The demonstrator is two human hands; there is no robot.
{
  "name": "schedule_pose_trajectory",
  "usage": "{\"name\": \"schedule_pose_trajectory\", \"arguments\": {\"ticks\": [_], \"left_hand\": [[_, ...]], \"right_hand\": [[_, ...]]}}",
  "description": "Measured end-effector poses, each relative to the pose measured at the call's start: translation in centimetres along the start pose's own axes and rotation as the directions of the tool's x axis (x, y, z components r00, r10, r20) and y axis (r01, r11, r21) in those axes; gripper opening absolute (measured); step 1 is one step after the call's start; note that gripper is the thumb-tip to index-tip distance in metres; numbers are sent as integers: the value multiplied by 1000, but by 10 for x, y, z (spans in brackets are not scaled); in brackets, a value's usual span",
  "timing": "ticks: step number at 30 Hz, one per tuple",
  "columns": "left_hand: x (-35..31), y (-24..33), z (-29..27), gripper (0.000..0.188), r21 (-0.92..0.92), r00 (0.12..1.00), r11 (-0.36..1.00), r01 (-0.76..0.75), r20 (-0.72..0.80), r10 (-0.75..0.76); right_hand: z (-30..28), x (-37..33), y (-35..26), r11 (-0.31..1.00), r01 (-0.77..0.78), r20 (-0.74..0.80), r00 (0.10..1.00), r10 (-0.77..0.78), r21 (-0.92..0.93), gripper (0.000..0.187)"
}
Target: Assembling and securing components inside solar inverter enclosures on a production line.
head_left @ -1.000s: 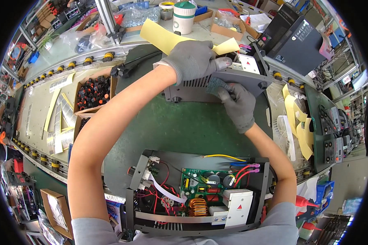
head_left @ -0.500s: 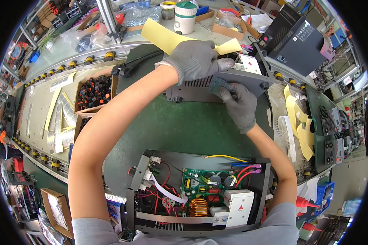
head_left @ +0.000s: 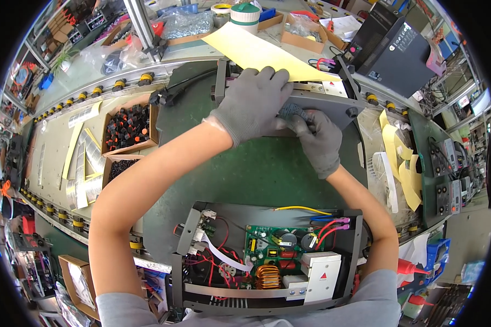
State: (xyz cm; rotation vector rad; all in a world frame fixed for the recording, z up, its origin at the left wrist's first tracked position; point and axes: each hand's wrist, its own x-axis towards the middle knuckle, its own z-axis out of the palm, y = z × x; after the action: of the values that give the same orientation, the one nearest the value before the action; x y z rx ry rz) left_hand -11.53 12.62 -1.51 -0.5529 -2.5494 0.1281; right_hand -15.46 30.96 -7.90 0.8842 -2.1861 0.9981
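Hardly anything has moved since a second ago. The left hand (head_left: 253, 103) still lies flat, fingers spread, on the grey metal cover (head_left: 333, 106) at the far side of the green bench (head_left: 256, 169), its fingertips touching the yellow sheet (head_left: 256, 52) behind. The right hand (head_left: 319, 139) has stayed just beside it, its grip pinched together on a small dark patterned piece (head_left: 293, 110) pressed to the cover; what that piece is I cannot tell. Nearer the body, the open chassis (head_left: 267, 261) with its green circuit board (head_left: 273, 250) sits where it was
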Motion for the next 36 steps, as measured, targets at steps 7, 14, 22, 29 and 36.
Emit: {"name": "schedule_pose_trajectory", "arguments": {"ticks": [7,14,22,29,36], "left_hand": [[-3,12,12,59,204,998,977,63,-43,-55],[0,15,5,58,191,997,979,66,19,-71],[4,21,0,55,251,993,967,47,89,-72],[29,-17,-60,59,92,951,955,281,-161,-264],[-118,-30,-179,46,-510,698,787,346,-421,-580]], "right_hand": [[-11,-1,-12,998,-6,109,994,13,-67,16],[-32,-4,-13,972,-185,275,951,140,144,23],[-74,4,-1,924,-297,154,952,265,242,18],[-24,32,-45,976,207,723,662,-196,75,26],[-53,58,-3,983,-177,779,608,154,-56,29]]}}
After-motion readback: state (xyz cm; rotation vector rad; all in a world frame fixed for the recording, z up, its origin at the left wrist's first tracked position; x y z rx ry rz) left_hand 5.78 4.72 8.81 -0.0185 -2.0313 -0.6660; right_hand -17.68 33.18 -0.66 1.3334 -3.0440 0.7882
